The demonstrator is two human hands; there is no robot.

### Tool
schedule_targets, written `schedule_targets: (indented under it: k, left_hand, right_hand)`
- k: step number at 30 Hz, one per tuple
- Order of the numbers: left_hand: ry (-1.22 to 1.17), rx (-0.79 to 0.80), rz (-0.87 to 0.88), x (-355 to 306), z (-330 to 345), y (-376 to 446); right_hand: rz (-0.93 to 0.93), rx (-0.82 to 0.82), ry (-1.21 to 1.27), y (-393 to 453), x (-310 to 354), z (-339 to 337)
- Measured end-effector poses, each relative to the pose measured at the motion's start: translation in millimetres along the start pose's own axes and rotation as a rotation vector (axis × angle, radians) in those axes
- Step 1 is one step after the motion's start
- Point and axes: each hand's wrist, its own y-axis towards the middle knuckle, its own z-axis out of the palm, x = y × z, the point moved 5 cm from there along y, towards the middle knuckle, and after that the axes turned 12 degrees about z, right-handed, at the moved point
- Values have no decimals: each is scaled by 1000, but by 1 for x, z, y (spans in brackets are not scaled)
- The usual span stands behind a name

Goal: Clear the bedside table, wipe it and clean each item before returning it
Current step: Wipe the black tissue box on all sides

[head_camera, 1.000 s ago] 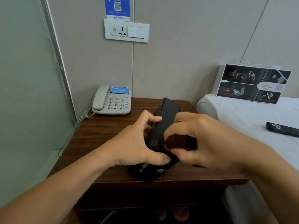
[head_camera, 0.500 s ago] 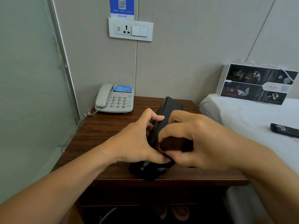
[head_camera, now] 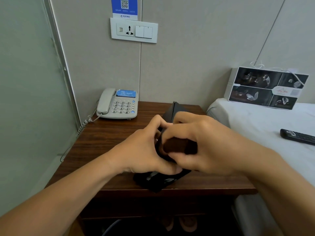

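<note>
A black box-like item stands tilted on the dark wooden bedside table, its lower end near the front edge. My left hand grips its left side, thumb curled along the bottom. From the right, my right hand grips it with curled fingers that press a small dark brown thing against it; I cannot tell what that thing is. Both hands hide most of the item. A grey desk telephone sits at the table's back left corner.
A frosted glass panel bounds the table on the left, and the phone's coiled cord hangs over that edge. The white bed on the right carries a black remote and a printed gift bag. Slippers lie under the table.
Both hands keep their grip on the black item and shift only slightly along it. The camera has tilted a little, so the scene sits lower in view.
</note>
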Motion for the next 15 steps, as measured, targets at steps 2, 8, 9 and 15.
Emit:
schedule_targets:
  k: [2,8,9,15]
  left_hand:
    - [2,14,-41,3,-1,0]
    - [-21,15,-18,3,-1,-2]
    - [-10,11,8,2,-1,-1]
    - [-17,-39,-48,6,-3,-4]
  right_hand:
    - [20,81,0,-11,-8,-3]
    - [31,-44,39,-9,-4,6]
    - [16,-80,57,-3,1,9]
    - [32,167,65,-8,-14,-5]
